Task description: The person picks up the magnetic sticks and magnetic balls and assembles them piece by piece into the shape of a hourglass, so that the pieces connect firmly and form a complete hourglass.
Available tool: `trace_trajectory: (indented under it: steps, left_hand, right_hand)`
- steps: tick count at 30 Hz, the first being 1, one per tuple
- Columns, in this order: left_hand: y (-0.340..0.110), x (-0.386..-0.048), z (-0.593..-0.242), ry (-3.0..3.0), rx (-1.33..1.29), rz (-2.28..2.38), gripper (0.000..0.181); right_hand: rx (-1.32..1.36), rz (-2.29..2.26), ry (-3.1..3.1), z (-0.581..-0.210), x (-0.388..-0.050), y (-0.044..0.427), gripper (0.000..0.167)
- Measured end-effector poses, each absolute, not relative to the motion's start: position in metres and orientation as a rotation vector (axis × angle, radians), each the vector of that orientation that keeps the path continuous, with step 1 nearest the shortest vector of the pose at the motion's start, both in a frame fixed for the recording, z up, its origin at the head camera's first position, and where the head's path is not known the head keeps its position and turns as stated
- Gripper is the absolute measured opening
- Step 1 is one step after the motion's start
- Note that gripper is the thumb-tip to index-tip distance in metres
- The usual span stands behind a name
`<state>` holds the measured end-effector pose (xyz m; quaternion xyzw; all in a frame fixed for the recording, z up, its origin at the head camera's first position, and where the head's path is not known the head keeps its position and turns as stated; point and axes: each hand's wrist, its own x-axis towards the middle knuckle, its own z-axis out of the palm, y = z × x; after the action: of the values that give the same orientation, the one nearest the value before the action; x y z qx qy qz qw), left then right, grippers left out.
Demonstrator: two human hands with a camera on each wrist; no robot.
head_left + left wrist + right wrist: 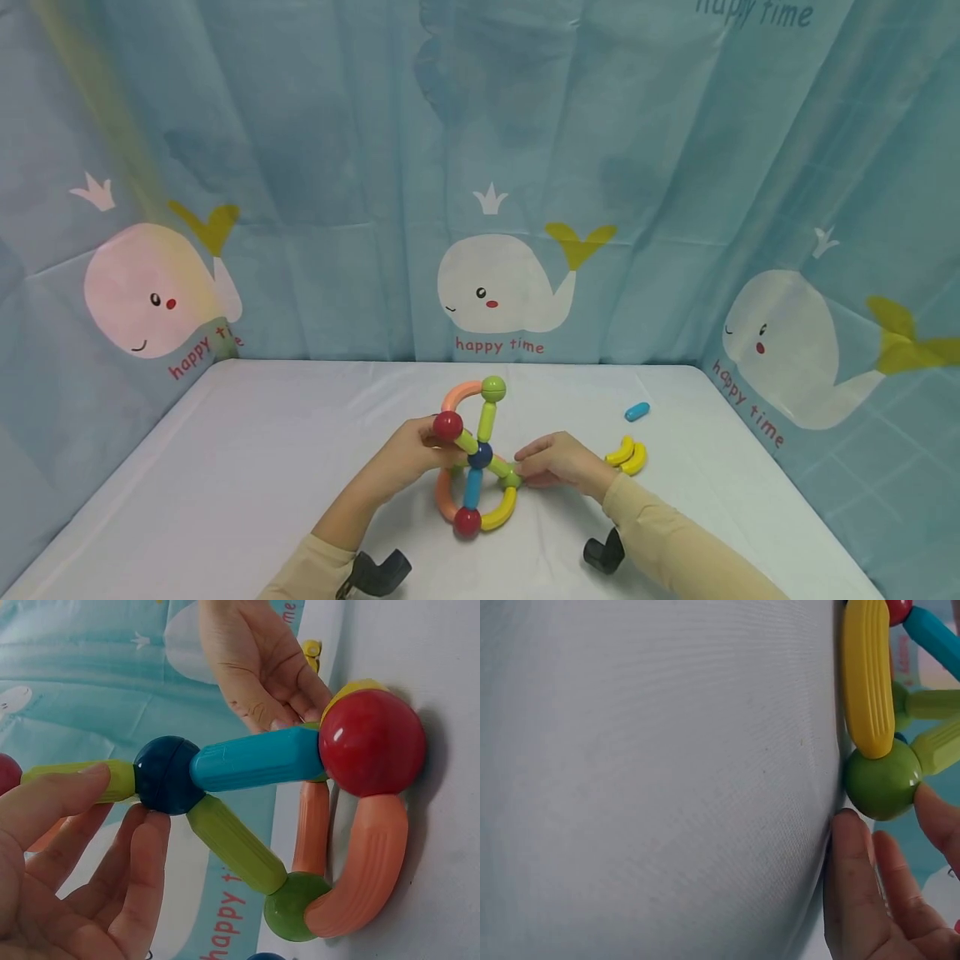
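Observation:
In the head view a magnetic stick-and-ball frame stands upright on the table, with a dark blue ball [480, 455] at its middle. My left hand [422, 448] pinches a yellow-green stick [79, 780] between that blue ball and a red ball [447, 426]. At the lower right, my right hand [562, 462] holds a green ball [883, 780] between thumb and fingers. A curved yellow stick [867, 682] runs from this ball to a lower red ball [373, 742]. A blue stick [259, 759] and curved orange sticks [367, 870] complete the visible lower part.
Two curved yellow sticks [636, 459] lie on the white table [247, 467] beyond my right wrist. Farther back is a loose blue stick [637, 412]. Black wrist mounts [381, 573] hang by both sleeves. A blue whale-print curtain [337, 167] surrounds the table's far sides.

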<state>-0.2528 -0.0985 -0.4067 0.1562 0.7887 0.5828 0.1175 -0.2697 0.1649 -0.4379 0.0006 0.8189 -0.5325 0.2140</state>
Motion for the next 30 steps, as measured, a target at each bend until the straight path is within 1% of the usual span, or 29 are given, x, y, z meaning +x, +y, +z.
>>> trace_trajectory:
  steps: [3, 11, 14, 17, 21, 24, 28, 30]
  left_hand:
    - [-0.098, -0.253, -0.407, 2.326, 0.413, 1.69, 0.031]
    - [-0.098, -0.251, -0.407, 2.313, 0.418, 1.71, 0.033]
    - [-0.097, -0.251, -0.407, 2.308, 0.4, 1.71, 0.037]
    - [-0.095, -0.253, -0.408, 2.3, 0.387, 1.715, 0.044]
    - [-0.094, -0.254, -0.41, 2.291, 0.385, 1.718, 0.05]
    - [-0.092, -0.255, -0.411, 2.295, 0.386, 1.713, 0.052]
    - [-0.091, -0.255, -0.412, 2.292, 0.391, 1.72, 0.052]
    - [-0.09, -0.255, -0.413, 2.291, 0.395, 1.723, 0.051]
  right_hand:
    - [0.009, -1.479, 2.272, -0.439, -0.27, 0.165, 0.028]
    - [0.006, -1.482, 2.298, -0.437, -0.27, 0.167, 0.028]
    - [0.014, -1.544, 2.318, -0.432, -0.274, 0.174, 0.028]
    - [0.087, -1.673, 2.338, -0.423, -0.282, 0.188, 0.03]
    - [0.209, -1.844, 2.319, -0.409, -0.294, 0.218, 0.041]
    - [0.309, -1.913, 2.293, -0.402, -0.299, 0.244, 0.054]
    - [0.49, -1.999, 2.236, -0.398, -0.303, 0.273, 0.066]
    - [0.56, -2.043, 2.194, -0.399, -0.304, 0.285, 0.07]
